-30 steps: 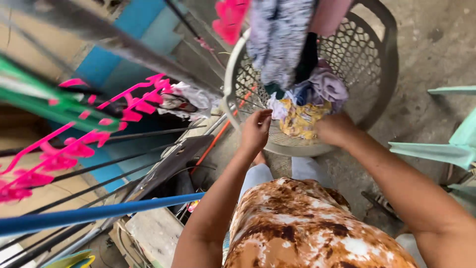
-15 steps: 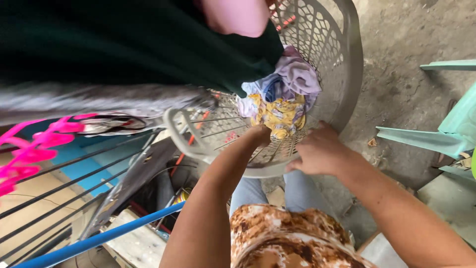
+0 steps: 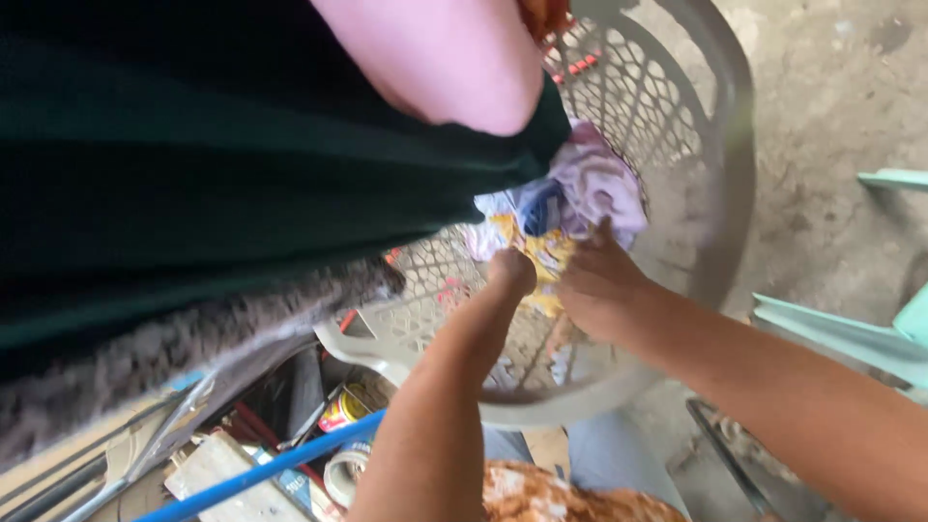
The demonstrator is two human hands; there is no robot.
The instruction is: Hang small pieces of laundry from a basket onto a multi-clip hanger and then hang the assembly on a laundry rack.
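Where the head camera looks down, both hands reach into a pale plastic laundry basket (image 3: 720,184) — the left hand (image 3: 509,273) is closed into a fist on a yellow patterned cloth (image 3: 541,253), and the right hand (image 3: 597,285) lies just beside it, fingers curled onto the same cloth. That cloth sits inside the basket, under a lilac garment (image 3: 594,184) against the basket's far wall. A dark green garment (image 3: 213,164) hangs left of the basket — a pink one (image 3: 445,58) over it. A blue pole (image 3: 261,471) runs below the basket's left rim.
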